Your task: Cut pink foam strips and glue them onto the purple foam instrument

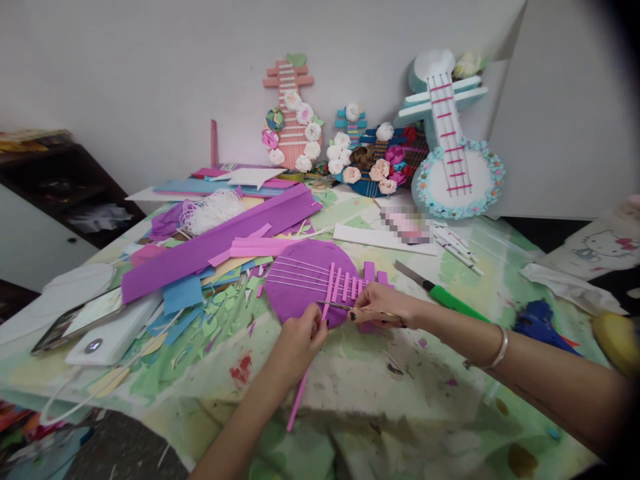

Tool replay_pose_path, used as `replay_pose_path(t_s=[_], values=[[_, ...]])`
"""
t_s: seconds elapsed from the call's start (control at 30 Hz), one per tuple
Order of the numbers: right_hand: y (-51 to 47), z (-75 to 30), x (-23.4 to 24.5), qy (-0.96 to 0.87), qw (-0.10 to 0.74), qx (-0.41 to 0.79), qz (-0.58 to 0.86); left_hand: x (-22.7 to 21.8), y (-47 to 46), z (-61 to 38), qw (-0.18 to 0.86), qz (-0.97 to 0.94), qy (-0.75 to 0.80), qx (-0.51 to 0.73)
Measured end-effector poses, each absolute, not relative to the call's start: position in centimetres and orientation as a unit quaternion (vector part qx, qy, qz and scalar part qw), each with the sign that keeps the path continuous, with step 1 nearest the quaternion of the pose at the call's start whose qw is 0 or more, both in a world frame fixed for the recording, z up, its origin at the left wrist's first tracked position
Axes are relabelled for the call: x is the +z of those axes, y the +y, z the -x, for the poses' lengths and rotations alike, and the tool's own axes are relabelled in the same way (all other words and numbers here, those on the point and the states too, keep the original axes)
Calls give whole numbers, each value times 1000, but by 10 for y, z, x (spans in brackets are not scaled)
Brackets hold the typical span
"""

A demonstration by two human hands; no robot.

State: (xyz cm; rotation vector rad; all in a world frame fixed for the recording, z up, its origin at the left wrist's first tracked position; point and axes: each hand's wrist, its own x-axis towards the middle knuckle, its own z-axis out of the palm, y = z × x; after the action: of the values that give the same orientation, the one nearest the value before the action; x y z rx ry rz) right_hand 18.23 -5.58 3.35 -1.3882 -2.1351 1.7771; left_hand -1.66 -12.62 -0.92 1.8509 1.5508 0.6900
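A purple foam guitar body (300, 283) lies flat on the table, with white strings and several pink strips across its neck (350, 283). My left hand (299, 340) pinches a long pink foam strip (306, 380) that hangs toward me. My right hand (383, 305) is closed on a pair of scissors (345, 307), whose blades point left at the strip near the guitar's edge. A silver bangle sits on my right wrist.
A green-handled craft knife (443, 293) lies right of my hand. Purple foam sheet (215, 243), scraps and white netting pile up at left, beside a phone (70, 320) and power bank. Finished flower-covered paper guitars (453, 140) lean against the back wall.
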Motion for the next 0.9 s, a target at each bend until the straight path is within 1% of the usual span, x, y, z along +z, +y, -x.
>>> replay_pose_path(t_s=[0.17,0.3,0.4,0.47,0.53,0.63,0.73,0.9], values=[[-59,-184,40,-704,-6,529,474,-7,-130,20,307,-703,581,271],[-68,-196,47,-736,-2,481,477,-4,-135,43,252,-684,622,285],[-83,-211,56,-793,4,384,473,0,-131,70,173,-640,692,287],[-95,-222,60,-814,-27,292,501,2,-125,90,105,-614,737,262],[-108,-234,61,-812,-71,200,543,5,-115,108,32,-601,770,212],[-126,-254,52,-779,-116,95,609,8,-99,128,0,-596,794,118],[-137,-271,38,-746,-118,29,655,14,-88,132,-24,-601,795,76],[-136,-283,20,-714,-76,-32,696,25,-89,102,-96,-607,777,138]])
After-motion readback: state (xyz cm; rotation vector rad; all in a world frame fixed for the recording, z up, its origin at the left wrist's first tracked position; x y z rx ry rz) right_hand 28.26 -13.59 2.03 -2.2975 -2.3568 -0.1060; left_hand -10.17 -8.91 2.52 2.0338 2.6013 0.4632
